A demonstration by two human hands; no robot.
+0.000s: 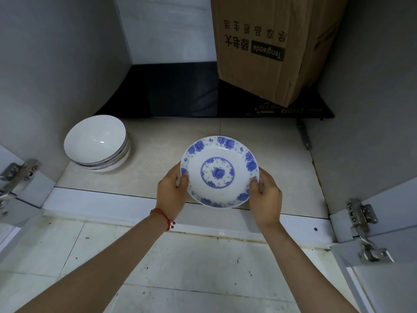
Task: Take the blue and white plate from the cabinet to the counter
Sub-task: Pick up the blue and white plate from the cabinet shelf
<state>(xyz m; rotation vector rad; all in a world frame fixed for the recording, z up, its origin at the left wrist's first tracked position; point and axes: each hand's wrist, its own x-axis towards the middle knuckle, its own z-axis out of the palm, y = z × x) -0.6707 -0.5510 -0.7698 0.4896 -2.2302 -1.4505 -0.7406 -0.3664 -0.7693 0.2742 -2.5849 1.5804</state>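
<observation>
The blue and white plate (220,171), white with blue flowers round the rim and in the centre, is held face up just above the beige cabinet floor (158,159), near its front edge. My left hand (172,188) grips the plate's left rim, thumb on top. My right hand (266,195) grips the right rim the same way. A red string bracelet sits on my left wrist.
A stack of white bowls (97,143) stands at the cabinet's left. A cardboard box (270,46) leans at the back right on a black cooktop (180,93). Open doors with metal hinges (363,215) flank the opening. Tiled floor (180,267) lies below.
</observation>
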